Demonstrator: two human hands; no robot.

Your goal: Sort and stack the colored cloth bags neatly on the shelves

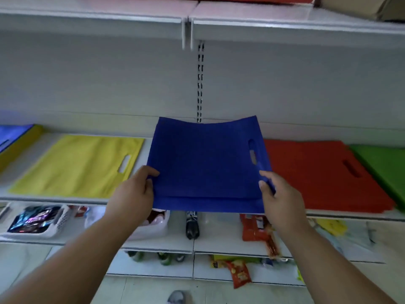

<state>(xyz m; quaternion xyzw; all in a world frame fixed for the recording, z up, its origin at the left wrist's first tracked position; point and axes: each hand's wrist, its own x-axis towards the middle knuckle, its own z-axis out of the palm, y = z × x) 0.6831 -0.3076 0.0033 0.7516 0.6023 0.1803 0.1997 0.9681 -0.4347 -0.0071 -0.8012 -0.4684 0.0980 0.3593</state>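
A stack of blue cloth bags [206,163] is held flat over the middle shelf [54,199], between a yellow bag [76,165] on the left and a red stack [317,172] on the right. My left hand [135,191] grips its near-left corner, thumb on top. My right hand [278,194] grips the near-right corner below the handle slot. A green stack [385,165] lies at the far right. At the far left lies another blue bag [11,134] on a yellow one.
The upper shelf [285,25] carries a red stack and cardboard. Lower shelves hold a white basket [37,222] of packets, a dark bottle [192,224], red snack packs [256,229] and loose snack bags. A slotted upright [199,84] runs down the back panel.
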